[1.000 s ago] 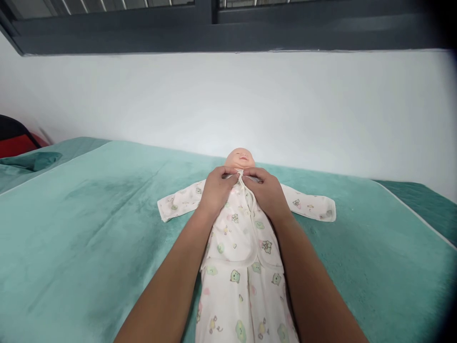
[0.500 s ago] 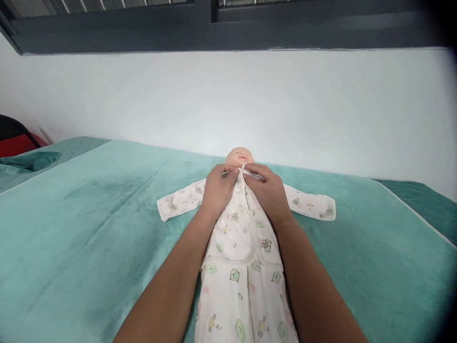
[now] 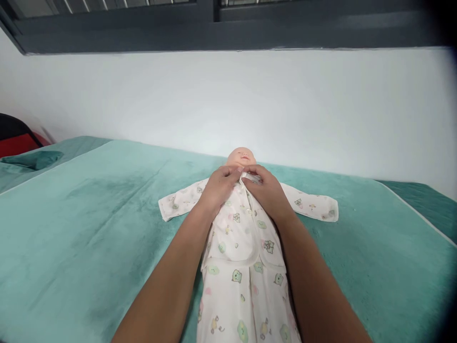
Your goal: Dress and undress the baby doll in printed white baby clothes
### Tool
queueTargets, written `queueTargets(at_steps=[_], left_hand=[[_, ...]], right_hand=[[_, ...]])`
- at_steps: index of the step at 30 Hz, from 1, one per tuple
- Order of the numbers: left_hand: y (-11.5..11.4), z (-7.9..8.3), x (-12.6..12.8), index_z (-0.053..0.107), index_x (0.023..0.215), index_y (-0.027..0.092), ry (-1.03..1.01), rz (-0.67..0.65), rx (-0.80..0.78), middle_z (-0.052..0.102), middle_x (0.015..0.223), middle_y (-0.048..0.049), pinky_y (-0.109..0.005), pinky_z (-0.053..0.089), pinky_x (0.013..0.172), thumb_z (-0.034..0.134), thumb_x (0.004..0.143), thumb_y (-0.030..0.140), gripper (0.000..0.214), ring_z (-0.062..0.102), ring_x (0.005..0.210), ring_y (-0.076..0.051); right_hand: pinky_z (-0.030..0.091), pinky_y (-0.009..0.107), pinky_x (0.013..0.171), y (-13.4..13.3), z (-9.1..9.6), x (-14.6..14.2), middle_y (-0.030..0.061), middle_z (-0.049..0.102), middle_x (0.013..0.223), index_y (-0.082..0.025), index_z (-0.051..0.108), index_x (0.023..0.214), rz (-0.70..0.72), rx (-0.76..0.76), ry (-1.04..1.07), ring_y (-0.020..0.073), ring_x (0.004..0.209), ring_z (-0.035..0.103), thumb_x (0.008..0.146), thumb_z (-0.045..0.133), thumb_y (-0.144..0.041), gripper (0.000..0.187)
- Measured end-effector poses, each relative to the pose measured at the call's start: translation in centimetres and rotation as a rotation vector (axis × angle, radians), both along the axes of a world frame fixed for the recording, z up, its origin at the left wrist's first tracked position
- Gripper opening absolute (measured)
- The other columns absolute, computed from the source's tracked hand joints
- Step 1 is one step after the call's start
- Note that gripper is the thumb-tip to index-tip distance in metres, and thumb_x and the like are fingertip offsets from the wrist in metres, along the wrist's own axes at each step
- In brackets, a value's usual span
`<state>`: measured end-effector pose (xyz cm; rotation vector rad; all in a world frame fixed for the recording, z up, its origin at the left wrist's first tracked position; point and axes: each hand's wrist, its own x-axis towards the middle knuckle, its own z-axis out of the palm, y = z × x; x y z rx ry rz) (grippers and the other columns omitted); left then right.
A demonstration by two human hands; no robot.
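Note:
A baby doll lies on its back on a teal blanket, head towards the wall. It wears a white romper printed with small green and pink animals, sleeves spread out to both sides. My left hand and my right hand rest on the doll's chest just below the chin. The fingers of both are pinched on the two edges of the romper's neckline, holding them together at the middle.
A white wall rises behind the bed under a dark window frame. A folded teal cloth and something red and black sit at the far left. A darker teal cover shows at the right edge.
My hands have drawn a little closer together at the collar, and the fingers have shifted along the neckline edges. The doll has not moved.

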<state>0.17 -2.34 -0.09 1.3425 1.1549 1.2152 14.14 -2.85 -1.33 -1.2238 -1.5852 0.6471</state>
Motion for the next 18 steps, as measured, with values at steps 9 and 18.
queueTargets(at_steps=[9,18], left_hand=[[0.39,-0.15,-0.36,0.067,0.08,0.019,-0.106,-0.041,-0.132,0.07,0.098,-0.0051,-0.031,0.049,0.078,0.074,0.071,0.034,0.019,0.065,0.087,-0.019],[0.43,-0.27,-0.16,0.066,0.081,0.017,-0.085,-0.027,-0.097,0.068,0.101,-0.0058,-0.032,0.048,0.081,0.07,0.073,0.034,0.019,0.064,0.091,-0.021]], right_hand=[[0.038,0.044,0.1,-0.06,-0.02,0.05,-0.0008,0.066,0.117,-0.029,0.065,0.101,0.018,-0.031,0.018,0.0253,0.118,0.052,0.082,0.058,-0.03,0.02],[0.042,0.04,0.091,0.25,-0.05,-0.07,0.0029,0.067,0.112,-0.024,0.064,0.097,-0.088,-0.114,0.09,0.0242,0.105,0.058,0.074,0.066,-0.035,0.026]])
